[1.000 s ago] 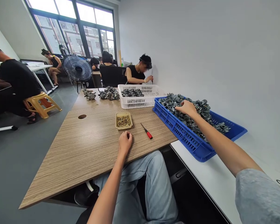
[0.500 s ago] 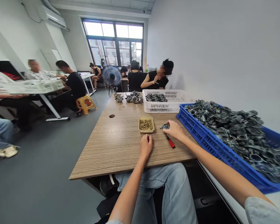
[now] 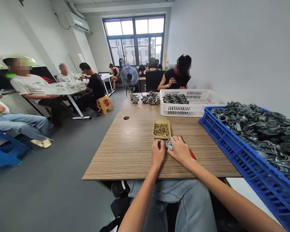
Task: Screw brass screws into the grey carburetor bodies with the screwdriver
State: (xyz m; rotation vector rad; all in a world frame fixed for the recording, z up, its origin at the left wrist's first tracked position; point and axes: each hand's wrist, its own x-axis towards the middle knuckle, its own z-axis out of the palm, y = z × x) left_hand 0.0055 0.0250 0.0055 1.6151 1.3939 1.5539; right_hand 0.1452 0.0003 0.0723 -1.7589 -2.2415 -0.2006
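My right hand (image 3: 180,150) is closed on a small round grey metal part (image 3: 169,144), held low over the table in front of me. Just to its left, my left hand (image 3: 158,150) has its fingers curled together; what is in them, if anything, is hidden. A small beige tray (image 3: 161,137) of brass-coloured screws (image 3: 161,130) sits just beyond both hands. Partly covered by my right hand lies a screwdriver with a red handle (image 3: 192,154) on the wood-grain table (image 3: 125,151).
On the right, a blue crate (image 3: 222,145) is heaped with dark metal parts. A white basket (image 3: 181,111) with similar parts stands at the table's far side, beside metal assemblies (image 3: 150,98). A co-worker (image 3: 175,77) sits beyond it; others sit at left.
My right hand has brought the metal part left and nearer, close to my left hand, now covering some of the screwdriver. The view has turned left.
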